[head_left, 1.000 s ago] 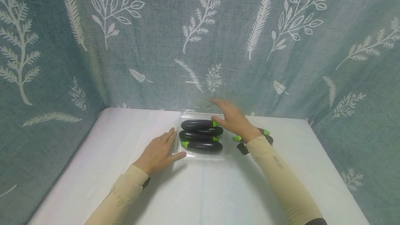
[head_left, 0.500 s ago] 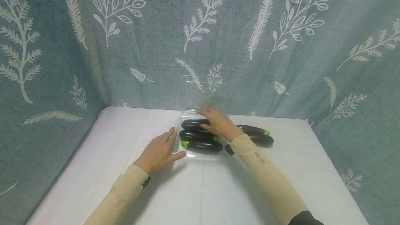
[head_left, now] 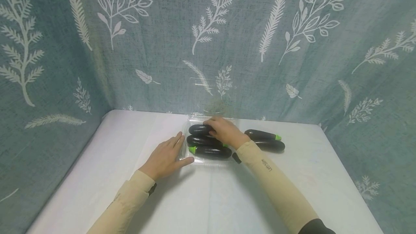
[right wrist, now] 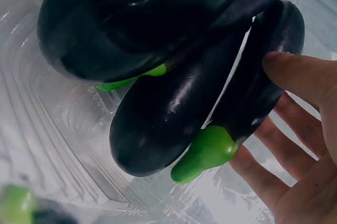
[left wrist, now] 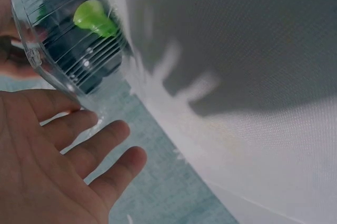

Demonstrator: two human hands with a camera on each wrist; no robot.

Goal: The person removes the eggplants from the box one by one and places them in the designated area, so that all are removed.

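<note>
A clear plastic container holds several dark purple eggplants, stacked side by side with bright green stem ends. My right hand reaches over its right side and grips the farthest eggplant. In the right wrist view the thumb lies along that eggplant near its green cap, while the fingers pass round the far side. At the container's left wall, my left hand rests with fingers spread. In the left wrist view those relaxed fingers sit right at the clear rim.
The container's transparent lid stands raised at the back, against the leaf-patterned curtain. To the right, more eggplants lie on the white table, partly behind my right forearm.
My right hand has moved left and down from beside the lid onto the farthest eggplant and taken hold of it. The left hand stays in place.
</note>
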